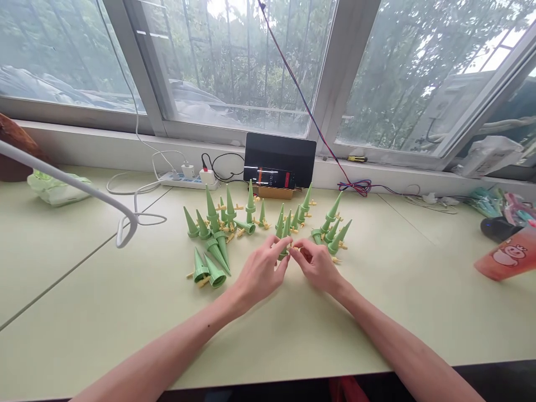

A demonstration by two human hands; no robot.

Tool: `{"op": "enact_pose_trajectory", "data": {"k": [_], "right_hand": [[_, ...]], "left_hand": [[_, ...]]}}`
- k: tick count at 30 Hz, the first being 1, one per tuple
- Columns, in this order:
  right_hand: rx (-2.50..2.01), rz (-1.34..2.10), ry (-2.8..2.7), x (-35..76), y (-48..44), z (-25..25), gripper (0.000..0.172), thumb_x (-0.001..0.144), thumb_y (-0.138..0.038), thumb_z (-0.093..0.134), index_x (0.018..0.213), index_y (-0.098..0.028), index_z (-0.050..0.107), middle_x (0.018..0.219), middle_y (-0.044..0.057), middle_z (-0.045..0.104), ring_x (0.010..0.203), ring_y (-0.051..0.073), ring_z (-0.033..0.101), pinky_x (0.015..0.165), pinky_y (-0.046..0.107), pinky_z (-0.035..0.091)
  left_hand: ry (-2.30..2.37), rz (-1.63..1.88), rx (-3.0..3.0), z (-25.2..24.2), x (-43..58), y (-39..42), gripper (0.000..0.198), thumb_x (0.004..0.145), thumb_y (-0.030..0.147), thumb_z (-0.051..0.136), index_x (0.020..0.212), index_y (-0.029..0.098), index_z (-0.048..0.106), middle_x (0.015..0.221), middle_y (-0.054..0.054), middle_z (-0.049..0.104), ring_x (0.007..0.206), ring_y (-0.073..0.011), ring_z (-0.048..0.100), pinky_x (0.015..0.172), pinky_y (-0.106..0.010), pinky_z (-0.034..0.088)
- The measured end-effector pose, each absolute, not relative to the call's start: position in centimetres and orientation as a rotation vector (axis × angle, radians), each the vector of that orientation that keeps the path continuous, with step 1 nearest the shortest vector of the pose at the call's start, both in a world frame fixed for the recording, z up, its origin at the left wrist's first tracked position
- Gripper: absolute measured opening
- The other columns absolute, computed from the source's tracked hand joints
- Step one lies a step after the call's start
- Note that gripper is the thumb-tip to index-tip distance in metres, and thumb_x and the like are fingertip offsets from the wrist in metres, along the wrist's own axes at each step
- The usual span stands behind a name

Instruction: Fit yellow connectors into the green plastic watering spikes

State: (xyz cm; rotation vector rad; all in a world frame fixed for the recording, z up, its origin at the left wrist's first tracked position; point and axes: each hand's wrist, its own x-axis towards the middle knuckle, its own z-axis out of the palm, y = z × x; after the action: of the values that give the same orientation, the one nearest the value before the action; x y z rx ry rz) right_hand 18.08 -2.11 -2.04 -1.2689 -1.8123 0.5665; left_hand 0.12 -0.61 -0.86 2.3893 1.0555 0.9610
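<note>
Near the middle of the table, my left hand (263, 268) is closed around the base of a green watering spike (286, 230), whose pointed end rises above the fingers. My right hand (317, 264) pinches at a small yellow valve (295, 250) against that spike's side; my fingers hide much of it, so how far it sits in the spike cannot be made out. Several more green spikes with yellow valves stand behind and left of my hands, such as one spike (211, 209). Two lie tilted at the near left, one an open-ended spike (215, 273). Another group (335, 237) is to the right.
A dark tablet (280, 159) leans by the window behind the spikes. A power strip (180, 180) with plugs and cables lies at the back left. On the right is a red patterned cup (506, 254). A white curved bar (84, 187) crosses the left side.
</note>
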Motion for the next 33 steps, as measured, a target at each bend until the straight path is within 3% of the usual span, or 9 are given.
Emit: {"op": "enact_pose_trajectory", "data": {"k": [11,22,33], "right_hand": [[-1.272,0.576,-1.803,18.03,-2.01,-1.96,0.041,0.099,-0.05,0.047,0.073,-0.019,0.056,0.054,-0.006,0.034,0.05,0.011,0.028,0.05,0.026,0.024],[-1.266,0.555,-1.781,18.03,-1.71,-2.41,0.049,0.099,-0.048,0.046,0.06,-0.02,0.037,0.055,-0.006,0.028,0.052,0.01,0.024,0.05,0.027,0.02],[-1.266,0.561,-1.776,18.03,-1.81,-2.24,0.041,0.098,-0.045,0.048,0.067,-0.019,0.048,0.054,-0.006,0.034,0.05,0.01,0.028,0.05,0.026,0.023]], "left_hand": [[1.068,0.922,2.381,-0.83,0.09,-0.63,0.033,0.096,0.022,0.049,0.128,0.027,0.056,0.107,-0.005,0.059,0.065,-0.0122,0.062,0.068,-0.03,0.052],[1.045,0.908,2.364,-0.94,0.07,-0.6,0.034,0.096,0.022,0.05,0.129,0.027,0.055,0.107,-0.004,0.057,0.065,-0.0121,0.061,0.068,-0.03,0.052],[1.054,0.92,2.376,-0.9,0.01,-0.62,0.033,0.096,0.023,0.049,0.129,0.027,0.056,0.106,-0.004,0.058,0.064,-0.0121,0.062,0.067,-0.03,0.052]]}}
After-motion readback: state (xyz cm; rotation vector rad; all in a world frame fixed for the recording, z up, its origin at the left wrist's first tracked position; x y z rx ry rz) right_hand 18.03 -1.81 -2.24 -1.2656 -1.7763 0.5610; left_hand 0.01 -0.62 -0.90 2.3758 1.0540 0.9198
